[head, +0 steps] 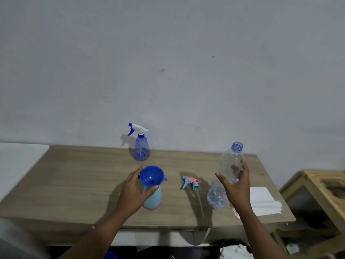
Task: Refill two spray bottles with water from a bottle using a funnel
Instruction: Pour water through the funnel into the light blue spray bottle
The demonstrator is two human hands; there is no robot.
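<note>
A blue funnel (151,176) sits in the neck of a light-blue spray bottle (152,200) with a pink base, near the table's front. My left hand (133,191) wraps around that bottle just under the funnel. My right hand (236,186) holds a clear water bottle (226,172), uncapped, upright and slightly tilted, with a little water at its bottom. The pink-and-blue spray head (192,182) lies on the table between my hands, its tube trailing toward me. A translucent blue spray bottle (141,149) with a white-and-blue trigger stands at the back.
The wooden table (84,176) stands against a grey wall. A folded white paper towel (263,200) lies at its right front corner. A wooden frame (321,186) stands to the right, and a white surface (20,161) to the left.
</note>
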